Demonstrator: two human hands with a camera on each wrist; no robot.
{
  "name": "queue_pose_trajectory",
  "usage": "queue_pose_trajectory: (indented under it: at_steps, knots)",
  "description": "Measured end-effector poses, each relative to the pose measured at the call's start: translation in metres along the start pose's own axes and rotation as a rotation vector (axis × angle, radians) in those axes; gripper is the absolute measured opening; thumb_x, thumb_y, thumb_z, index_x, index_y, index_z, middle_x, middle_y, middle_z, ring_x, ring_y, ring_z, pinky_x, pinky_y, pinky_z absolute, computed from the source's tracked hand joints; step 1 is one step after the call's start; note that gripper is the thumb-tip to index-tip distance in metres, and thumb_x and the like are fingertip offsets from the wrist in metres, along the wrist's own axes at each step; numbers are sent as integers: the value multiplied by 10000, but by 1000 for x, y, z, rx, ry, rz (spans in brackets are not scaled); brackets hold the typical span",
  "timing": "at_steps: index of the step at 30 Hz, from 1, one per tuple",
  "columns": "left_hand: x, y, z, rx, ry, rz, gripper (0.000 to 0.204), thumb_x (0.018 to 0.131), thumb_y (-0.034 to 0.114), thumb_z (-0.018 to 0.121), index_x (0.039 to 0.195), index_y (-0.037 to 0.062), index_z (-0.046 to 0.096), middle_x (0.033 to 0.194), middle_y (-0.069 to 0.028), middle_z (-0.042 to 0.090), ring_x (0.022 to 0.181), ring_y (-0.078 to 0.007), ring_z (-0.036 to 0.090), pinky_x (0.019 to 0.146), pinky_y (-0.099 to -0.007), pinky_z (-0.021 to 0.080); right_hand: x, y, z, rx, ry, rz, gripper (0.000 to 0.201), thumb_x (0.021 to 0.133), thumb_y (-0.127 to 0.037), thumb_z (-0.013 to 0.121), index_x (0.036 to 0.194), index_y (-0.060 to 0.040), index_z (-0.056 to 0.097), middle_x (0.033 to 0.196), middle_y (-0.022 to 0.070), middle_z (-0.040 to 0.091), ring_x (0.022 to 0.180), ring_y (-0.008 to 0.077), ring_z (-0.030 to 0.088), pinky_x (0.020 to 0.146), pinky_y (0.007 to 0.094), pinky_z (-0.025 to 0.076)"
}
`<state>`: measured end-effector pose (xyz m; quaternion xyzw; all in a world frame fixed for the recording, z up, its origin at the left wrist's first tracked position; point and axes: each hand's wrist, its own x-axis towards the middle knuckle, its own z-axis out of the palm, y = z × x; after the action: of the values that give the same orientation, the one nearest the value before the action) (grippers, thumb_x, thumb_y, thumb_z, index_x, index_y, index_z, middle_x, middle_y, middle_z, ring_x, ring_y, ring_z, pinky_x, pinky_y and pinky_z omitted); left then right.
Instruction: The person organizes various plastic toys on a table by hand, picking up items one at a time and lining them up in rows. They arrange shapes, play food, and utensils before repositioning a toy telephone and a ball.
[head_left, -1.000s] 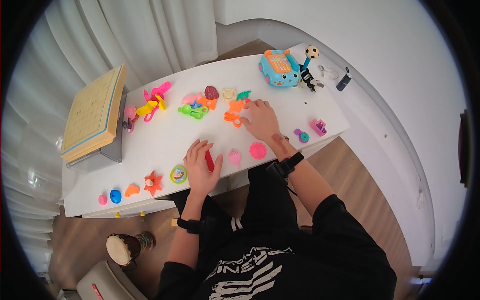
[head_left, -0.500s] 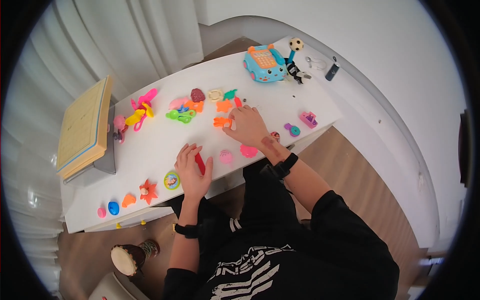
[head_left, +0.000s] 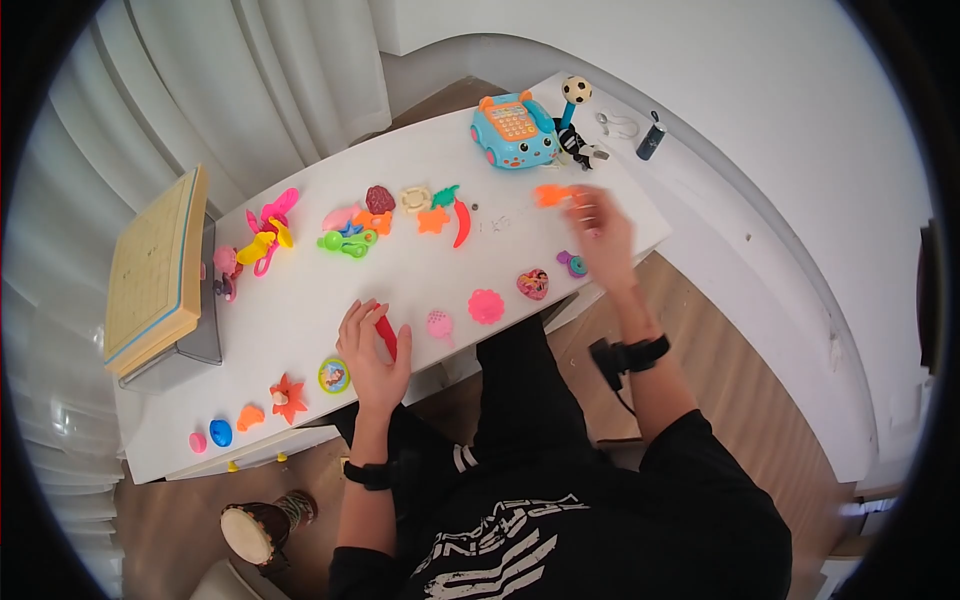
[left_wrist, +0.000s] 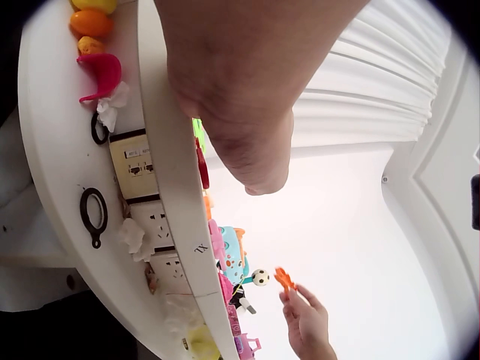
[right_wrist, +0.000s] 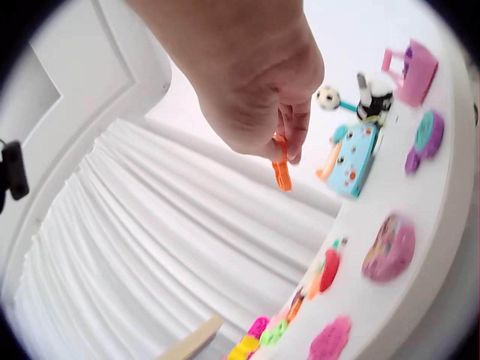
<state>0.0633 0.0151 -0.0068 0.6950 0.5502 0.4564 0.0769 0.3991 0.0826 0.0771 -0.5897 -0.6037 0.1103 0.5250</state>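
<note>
My right hand (head_left: 600,240) is raised above the right part of the white table (head_left: 430,275), pinching an orange plastic toy with prongs (head_left: 552,195). Thumb and fingertips close round one end of this toy (right_wrist: 282,177) in the right wrist view. Near the front edge, my left hand (head_left: 373,355) rests with relaxed fingers over a long red piece (head_left: 387,338), partly hidden between thumb and fingers. A curved red piece (head_left: 461,224) lies mid-table beside an orange star-like piece (head_left: 433,220). Below the right hand lies a purple and teal toy (head_left: 572,264).
A blue toy telephone (head_left: 515,132) stands at the back right, beside a figure with a football (head_left: 577,90). A heart-shaped toy (head_left: 533,284) and pink flower piece (head_left: 486,306) lie along the front edge. A board (head_left: 158,270) leans at the left.
The right hand has lifted the orange toy from mid-table and carried it to the right. The left hand stays by the red piece. The head view has shifted slightly.
</note>
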Motion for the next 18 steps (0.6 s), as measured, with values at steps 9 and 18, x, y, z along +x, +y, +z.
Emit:
queue_pose_trajectory:
  at_steps: [9,18]
  knots:
    - [0,2,0,11,-21,6,404,870,171,755,1242,66,637,1368,-130,595,1377,-366,478,1095,-496,354,5,140,-95,-461,105,363,375,954,-232,733,1224,12,642,917,134,747,817,178,737,735,329,595]
    - [1,1,0,6,-5,-5,408,863,169,757,1239,66,637,1357,-131,604,1369,-379,483,1100,-503,352,-6,125,-88,-596,121,197,307,935,-157,699,1219,-43,685,1117,189,694,960,314,682,888,416,562]
